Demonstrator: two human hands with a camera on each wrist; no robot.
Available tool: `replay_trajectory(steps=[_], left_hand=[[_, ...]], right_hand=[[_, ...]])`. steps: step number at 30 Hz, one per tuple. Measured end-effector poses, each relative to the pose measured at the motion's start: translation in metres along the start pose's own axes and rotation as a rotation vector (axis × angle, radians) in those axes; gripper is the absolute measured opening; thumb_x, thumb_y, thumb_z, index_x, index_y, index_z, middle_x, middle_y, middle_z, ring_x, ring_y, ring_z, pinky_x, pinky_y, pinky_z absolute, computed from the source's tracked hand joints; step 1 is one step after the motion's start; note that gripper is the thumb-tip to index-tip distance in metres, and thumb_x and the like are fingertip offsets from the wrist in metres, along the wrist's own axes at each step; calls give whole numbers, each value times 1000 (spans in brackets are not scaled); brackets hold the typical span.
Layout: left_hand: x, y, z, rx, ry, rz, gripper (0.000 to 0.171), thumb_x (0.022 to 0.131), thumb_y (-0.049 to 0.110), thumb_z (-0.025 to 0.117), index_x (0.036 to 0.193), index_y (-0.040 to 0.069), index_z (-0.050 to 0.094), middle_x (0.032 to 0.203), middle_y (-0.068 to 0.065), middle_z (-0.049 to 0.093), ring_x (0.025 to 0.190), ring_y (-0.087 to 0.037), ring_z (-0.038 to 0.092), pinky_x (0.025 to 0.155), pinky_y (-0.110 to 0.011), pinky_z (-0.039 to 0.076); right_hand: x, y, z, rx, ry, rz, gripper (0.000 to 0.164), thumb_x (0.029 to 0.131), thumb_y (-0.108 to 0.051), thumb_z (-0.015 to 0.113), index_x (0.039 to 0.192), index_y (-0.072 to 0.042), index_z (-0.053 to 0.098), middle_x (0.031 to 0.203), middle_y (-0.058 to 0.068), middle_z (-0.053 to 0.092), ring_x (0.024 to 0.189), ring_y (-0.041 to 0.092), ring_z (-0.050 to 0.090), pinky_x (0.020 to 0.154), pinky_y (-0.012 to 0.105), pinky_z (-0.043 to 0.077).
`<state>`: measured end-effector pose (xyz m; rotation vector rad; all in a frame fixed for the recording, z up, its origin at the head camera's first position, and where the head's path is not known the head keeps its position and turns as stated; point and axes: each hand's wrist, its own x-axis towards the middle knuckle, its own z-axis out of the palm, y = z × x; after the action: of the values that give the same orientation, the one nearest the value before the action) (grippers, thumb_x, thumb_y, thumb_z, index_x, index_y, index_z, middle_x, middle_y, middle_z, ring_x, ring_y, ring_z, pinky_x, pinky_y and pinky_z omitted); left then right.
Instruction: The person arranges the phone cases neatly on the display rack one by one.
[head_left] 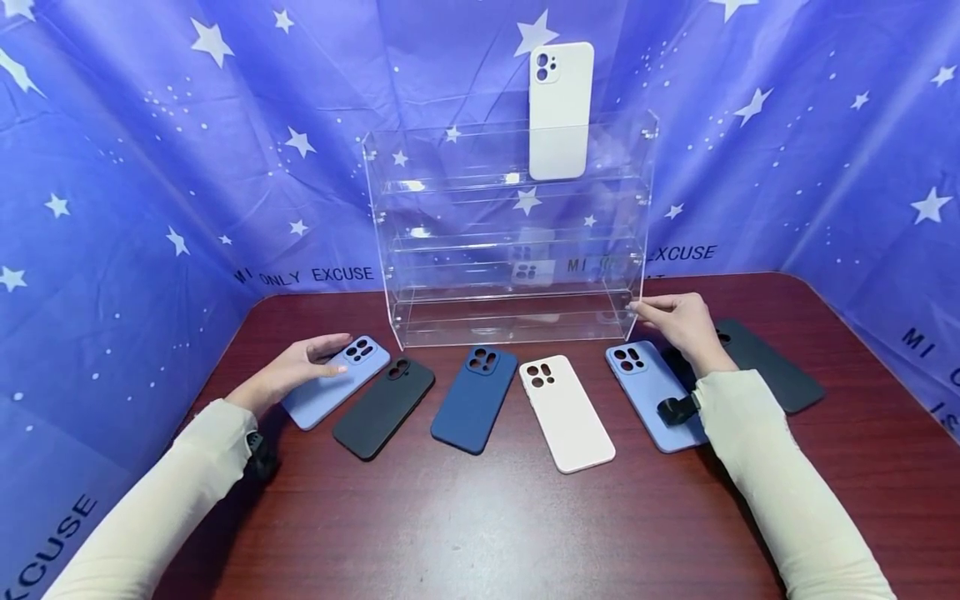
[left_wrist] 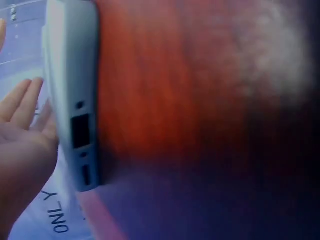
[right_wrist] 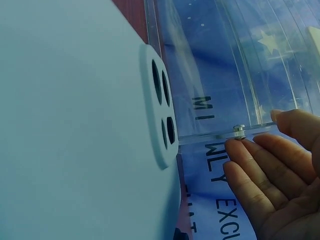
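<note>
A clear acrylic display rack (head_left: 517,329) with several tiers stands at the back of the table. My right hand (head_left: 678,325) pinches the front edge of its right side panel, thumb on one side and fingers on the other; the right wrist view shows this hand (right_wrist: 280,175) beside a metal screw. At the left, my left hand (head_left: 292,367) is over a light blue phone case (head_left: 322,392), its fingers extended. Close up, the left hand (left_wrist: 25,145) is beside that case (left_wrist: 75,90); whether they touch is unclear. A white phone case (head_left: 561,108) leans upright on the top tier.
In front of the rack lie a black case (head_left: 384,408), a dark blue case (head_left: 474,400), a white case (head_left: 567,414) and a second light blue case (head_left: 652,400). A dark green case (head_left: 780,367) lies right of my right hand. Starry blue curtains (head_left: 112,208) surround the table.
</note>
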<state>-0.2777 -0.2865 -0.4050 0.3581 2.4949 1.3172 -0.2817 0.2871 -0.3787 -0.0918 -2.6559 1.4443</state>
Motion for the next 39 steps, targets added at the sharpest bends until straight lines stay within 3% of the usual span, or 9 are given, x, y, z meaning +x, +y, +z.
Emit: replay_trajectory(steps=[6, 16, 22, 28, 30, 35, 39], left_hand=[[2, -5, 4, 1, -31, 50, 75, 81, 20, 72, 144, 5, 34, 150, -18, 33, 139, -34, 26, 92, -4, 34], [3, -4, 8, 46, -46, 56, 82, 78, 21, 76, 144, 1, 32, 150, -18, 32, 135, -32, 32, 87, -3, 35], [2, 0, 12, 147, -35, 31, 87, 75, 30, 78, 145, 6, 31, 150, -17, 32, 123, -25, 40, 87, -13, 38], [2, 2, 14, 215, -45, 29, 91, 74, 31, 78, 146, 5, 29, 150, -20, 31, 129, -30, 36, 101, -41, 37], [3, 2, 15, 234, -45, 39, 90, 74, 30, 78, 146, 4, 29, 149, -20, 32, 129, -31, 37, 100, -43, 37], [3, 3, 15, 271, -38, 48, 89, 75, 29, 79, 145, 3, 30, 147, -22, 36, 121, -30, 42, 94, -39, 40], [3, 3, 16, 284, -39, 56, 90, 75, 27, 79, 145, 2, 29, 149, -23, 33, 132, -36, 33, 105, -51, 34]], right_hand=[[-1, 0, -1, -34, 7, 14, 48, 84, -42, 66, 113, -2, 67, 89, -2, 74, 72, -2, 65, 67, 15, 53], [0, 0, 0, -63, 25, -17, 46, 85, -40, 66, 111, -1, 68, 92, 2, 73, 70, -5, 63, 63, 14, 52], [0, 1, -1, -67, 25, -21, 47, 86, -40, 65, 112, -1, 67, 96, 7, 72, 70, -6, 63, 65, 15, 53], [1, 2, -1, -58, 28, -30, 47, 85, -40, 66, 111, -1, 68, 84, -10, 71, 68, -9, 61, 62, 14, 52], [1, 2, -1, -56, 29, -31, 46, 85, -40, 67, 111, -1, 68, 81, -16, 68, 67, -10, 60, 61, 13, 51], [1, 2, -1, -67, 29, -34, 46, 85, -39, 66, 111, -1, 68, 86, -10, 70, 67, -9, 60, 61, 13, 51], [1, 1, 0, -72, 30, -36, 45, 85, -39, 66, 111, -1, 68, 87, -8, 70, 67, -9, 60, 61, 12, 51]])
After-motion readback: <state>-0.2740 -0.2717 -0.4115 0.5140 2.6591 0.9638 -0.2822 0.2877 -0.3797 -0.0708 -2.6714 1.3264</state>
